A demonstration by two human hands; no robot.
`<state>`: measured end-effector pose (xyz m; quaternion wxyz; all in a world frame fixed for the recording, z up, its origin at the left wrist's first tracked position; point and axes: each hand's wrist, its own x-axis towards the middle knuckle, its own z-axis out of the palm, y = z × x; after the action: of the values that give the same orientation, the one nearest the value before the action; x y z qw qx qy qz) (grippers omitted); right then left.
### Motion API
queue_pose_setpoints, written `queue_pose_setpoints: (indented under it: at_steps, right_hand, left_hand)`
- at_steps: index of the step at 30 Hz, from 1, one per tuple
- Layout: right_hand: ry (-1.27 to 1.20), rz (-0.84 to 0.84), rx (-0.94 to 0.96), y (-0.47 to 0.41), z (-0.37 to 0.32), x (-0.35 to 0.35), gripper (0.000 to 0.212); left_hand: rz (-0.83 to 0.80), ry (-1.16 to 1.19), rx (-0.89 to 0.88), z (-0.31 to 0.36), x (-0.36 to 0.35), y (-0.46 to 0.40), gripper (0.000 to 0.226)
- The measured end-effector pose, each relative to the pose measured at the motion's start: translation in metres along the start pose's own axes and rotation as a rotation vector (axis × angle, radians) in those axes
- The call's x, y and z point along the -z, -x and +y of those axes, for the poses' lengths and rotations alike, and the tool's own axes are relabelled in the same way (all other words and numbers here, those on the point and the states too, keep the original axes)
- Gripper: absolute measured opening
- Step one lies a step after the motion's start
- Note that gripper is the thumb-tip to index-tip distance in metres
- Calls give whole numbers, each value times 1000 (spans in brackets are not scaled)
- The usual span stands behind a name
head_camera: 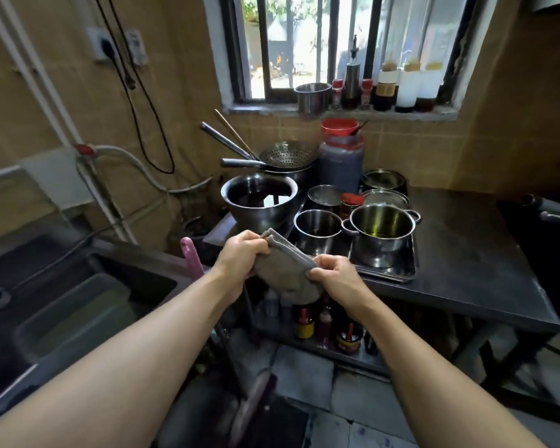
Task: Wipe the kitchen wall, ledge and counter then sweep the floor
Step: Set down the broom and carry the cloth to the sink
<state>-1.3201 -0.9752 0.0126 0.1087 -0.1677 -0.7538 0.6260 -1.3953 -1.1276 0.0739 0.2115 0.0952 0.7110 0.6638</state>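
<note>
At the centre of the frame both hands hold a folded grey cloth (283, 270) in the air, in front of the table's near left corner. The left hand (240, 258) grips the cloth's upper left edge with curled fingers; the right hand (335, 274) pinches its lower right edge, thumb on top. The cloth sags between and below them.

Just behind the hands, on the dark metal table (476, 263), a shallow tray (404, 273) carries a steel pot with side handles (382, 236), and a smaller steel cup (317, 229) stands just left of that pot. Further back sit a large steel bowl (259, 202), a perforated colander (288, 155) with long utensil handles leaning out to the upper left, and a tall dark jar topped by a red funnel (340, 127).

Above, along the window ledge (343, 113), stand a steel container and a row of sauce bottles (404, 88). The tiled wall (181, 92) fills the upper left, with cables and pipes running down it.

At the left edge lies a steel sink (62, 305). A pink handle (189, 253) rises just left of the left wrist. Below the table, a lower shelf holds bottles (304, 323), above the tiled floor (304, 383).
</note>
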Motion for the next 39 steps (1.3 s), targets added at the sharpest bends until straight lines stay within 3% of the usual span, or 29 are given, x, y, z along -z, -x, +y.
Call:
queue_pose_setpoints:
  at_steps: [4,8,11,16,20,23,26,28,33,39]
  right_hand:
    - [-134,-156,-102,6,-10,-33,5]
    - [-342,-384,-177,13,-24,-66,18]
    - [-372,-436,-182,16,-39,-98,21]
    - [-279,-436,-108,39,-67,-176,1]
    - [-155,-410,-26,64,-83,-244,9]
    - [-134,-499,-32,90,-97,-298,9]
    - [-73,-598,-26,116,-110,-359,36]
    - [-3,-564,6,134,-117,-401,50]
    - [116,-552,86,173,-130,-489,54]
    - [138,-817,130,222,-139,-574,40]
  left_hand:
    - [27,117,-26,2,31,21,25]
    - [76,241,-20,9,67,46,24]
    - [184,341,-37,12,102,65,27]
    - [501,269,37,7,183,108,18]
    - [590,191,69,-7,246,153,18]
    - [628,185,80,-20,303,191,21]
    - [668,197,125,-32,363,232,23]
    - [722,177,144,-44,401,260,18]
    - [844,231,198,-72,476,319,15]
    - [1053,359,237,-99,531,393,21]
